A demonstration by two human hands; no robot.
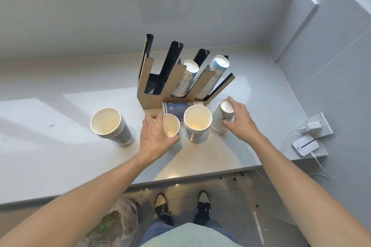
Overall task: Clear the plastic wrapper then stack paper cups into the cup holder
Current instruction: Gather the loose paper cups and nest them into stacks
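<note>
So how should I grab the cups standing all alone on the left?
Grip the stack of cups on the left around its side wall, just under the rims. It stands upright, mouth up, with bare counter around it, so probably come from above or the left. Squeeze gently; paper walls dent.

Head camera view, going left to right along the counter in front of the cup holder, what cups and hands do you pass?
Upright dark cup stack → left hand on a tilted cup → upright open cup stack → upside-down white cup stack under the right hand.
</note>
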